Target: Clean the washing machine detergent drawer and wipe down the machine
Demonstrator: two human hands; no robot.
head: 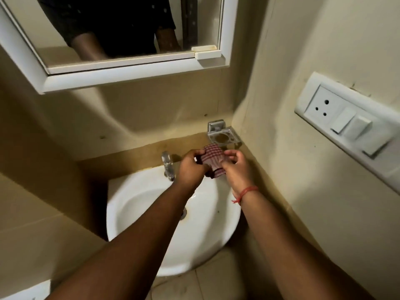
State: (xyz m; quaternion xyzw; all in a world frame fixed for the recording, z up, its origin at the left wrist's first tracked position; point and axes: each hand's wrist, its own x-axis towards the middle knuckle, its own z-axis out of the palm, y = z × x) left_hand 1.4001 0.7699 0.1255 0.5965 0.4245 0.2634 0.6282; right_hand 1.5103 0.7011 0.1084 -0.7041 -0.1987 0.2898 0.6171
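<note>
Both hands grip one checked cloth (pixel 213 160) above the back rim of a white basin (pixel 134 204) — the left hand (pixel 190 167) closed on its left edge, the right hand (pixel 234 167) pinching its right edge with fingers curled. A red thread (pixel 246 191) circles the right wrist. Just left of the left hand stands a tap (pixel 167 163); just beyond the right hand hangs a metal holder (pixel 223 136) — apparently empty, though blur obscures it.

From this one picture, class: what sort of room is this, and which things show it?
Most likely a small bathroom: a white basin with a tap, a mirror above it, and a wall soap holder.
</note>
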